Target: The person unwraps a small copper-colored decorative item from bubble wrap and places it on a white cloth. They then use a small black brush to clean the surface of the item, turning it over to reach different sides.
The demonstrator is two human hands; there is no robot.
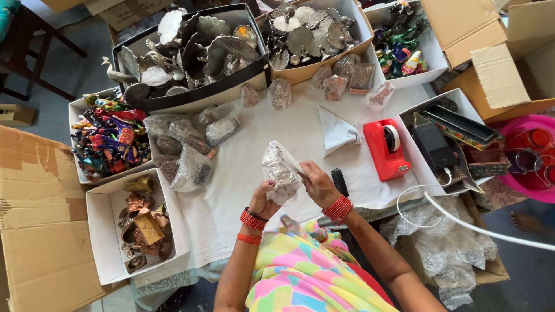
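Note:
Both my hands hold a small metal ornament wrapped in clear plastic (280,169) above a white cloth-covered table (254,173). My left hand (263,199) grips its lower left side from beneath. My right hand (315,182) pinches the plastic at its right edge. Red bangles sit on both wrists. A red tape dispenser (386,149) stands to the right of my hands, and a folded white paper (337,132) lies just above them. A black brush (340,181) lies beside my right wrist.
Several wrapped ornaments (185,150) pile up at the left. Boxes of silver metal pieces (196,46), colourful figurines (110,138) and brass items (141,225) ring the table. Cardboard boxes (503,63) stand at right, a pink tub (529,156) beyond, and a white cable (480,228) crosses the lower right.

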